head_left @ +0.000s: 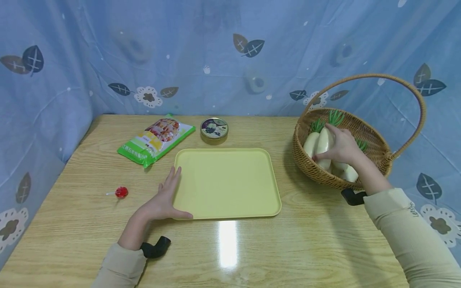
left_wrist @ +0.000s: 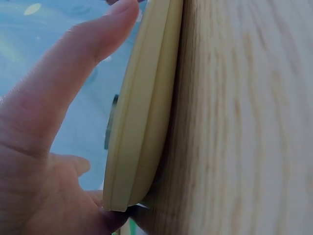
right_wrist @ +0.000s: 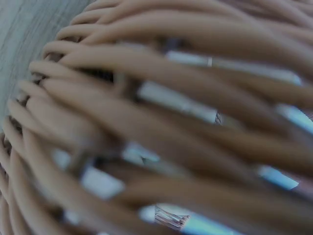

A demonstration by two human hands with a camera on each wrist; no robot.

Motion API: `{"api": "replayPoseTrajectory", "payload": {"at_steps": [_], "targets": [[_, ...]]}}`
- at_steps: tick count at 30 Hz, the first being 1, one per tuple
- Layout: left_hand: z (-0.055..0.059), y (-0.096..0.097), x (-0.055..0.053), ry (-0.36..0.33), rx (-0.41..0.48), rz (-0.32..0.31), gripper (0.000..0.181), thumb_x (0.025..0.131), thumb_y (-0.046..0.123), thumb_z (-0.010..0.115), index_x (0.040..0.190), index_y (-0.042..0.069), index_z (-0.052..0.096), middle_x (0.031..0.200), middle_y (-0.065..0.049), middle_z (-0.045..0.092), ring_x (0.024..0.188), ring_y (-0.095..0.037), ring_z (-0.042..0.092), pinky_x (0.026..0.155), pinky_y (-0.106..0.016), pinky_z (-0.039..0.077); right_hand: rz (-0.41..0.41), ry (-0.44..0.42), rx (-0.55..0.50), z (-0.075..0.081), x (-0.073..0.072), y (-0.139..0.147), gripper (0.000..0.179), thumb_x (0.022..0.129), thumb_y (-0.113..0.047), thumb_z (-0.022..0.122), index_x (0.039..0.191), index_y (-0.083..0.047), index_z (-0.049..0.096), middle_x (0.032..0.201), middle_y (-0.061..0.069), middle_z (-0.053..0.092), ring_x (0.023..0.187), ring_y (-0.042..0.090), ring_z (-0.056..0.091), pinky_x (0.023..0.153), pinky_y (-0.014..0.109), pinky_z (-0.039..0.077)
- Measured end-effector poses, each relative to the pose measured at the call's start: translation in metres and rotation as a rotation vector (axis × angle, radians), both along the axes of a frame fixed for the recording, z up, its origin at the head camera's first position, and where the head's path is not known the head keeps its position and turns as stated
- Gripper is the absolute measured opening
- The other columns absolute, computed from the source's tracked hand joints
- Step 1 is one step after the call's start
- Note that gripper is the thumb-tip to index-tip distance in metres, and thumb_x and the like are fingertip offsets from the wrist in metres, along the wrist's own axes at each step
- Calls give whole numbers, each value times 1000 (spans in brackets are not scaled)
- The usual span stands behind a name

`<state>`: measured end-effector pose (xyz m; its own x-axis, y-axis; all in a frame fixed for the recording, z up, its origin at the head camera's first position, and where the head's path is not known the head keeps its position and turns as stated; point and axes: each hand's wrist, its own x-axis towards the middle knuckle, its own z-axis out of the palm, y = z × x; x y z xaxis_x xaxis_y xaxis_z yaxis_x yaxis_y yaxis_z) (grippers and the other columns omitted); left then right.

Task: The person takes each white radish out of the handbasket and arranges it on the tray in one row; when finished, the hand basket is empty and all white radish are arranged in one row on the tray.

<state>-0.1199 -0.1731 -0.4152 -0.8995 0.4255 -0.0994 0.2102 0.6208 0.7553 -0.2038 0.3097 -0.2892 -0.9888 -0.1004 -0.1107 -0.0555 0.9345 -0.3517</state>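
Note:
At the yellow tray's [head_left: 227, 184] front left corner is my left hand [head_left: 162, 202], its fingers spread along the left rim and its thumb at the front rim. The left wrist view shows the tray's side wall [left_wrist: 139, 112] next to that thumb. My right hand [head_left: 342, 146] reaches into a wicker basket [head_left: 317, 173] and grips a white radish [head_left: 325, 140] between thumb and fingers. More white radishes [head_left: 310, 144] with green tops lie around it. Woven strands [right_wrist: 146, 103] of the basket fill the right wrist view and hide the right hand.
A green and white food packet [head_left: 156, 140] lies at the back left, with a round tin [head_left: 214, 129] to its right. Left of my left hand is a red lollipop [head_left: 121, 192]. The basket's tall handle [head_left: 421, 104] arches over its right side. A blue curtain [head_left: 216, 60] hangs behind the table.

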Motion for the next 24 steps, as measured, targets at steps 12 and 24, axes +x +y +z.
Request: {"api": "replayPoseTrajectory", "payload": {"at_steps": [12, 24], "targets": [[0, 1, 1, 7, -4, 1, 139, 53, 41, 87, 145, 6, -11, 147, -22, -22, 135, -38, -14, 99, -65, -9, -26, -9, -99, 7, 2, 7, 116, 65, -35, 82, 146, -3, 6, 133, 41, 19, 125, 56, 10, 86, 70, 28], [0, 2, 0, -16, -11, 8, 139, 53, 40, 87, 145, 6, -12, 147, -20, -22, 135, -36, -14, 102, -62, -7, -10, 49, -148, 20, 10, 12, 111, 69, -33, 80, 147, -4, 7, 95, 23, 50, 62, 22, 49, 61, 37, 40]]}}
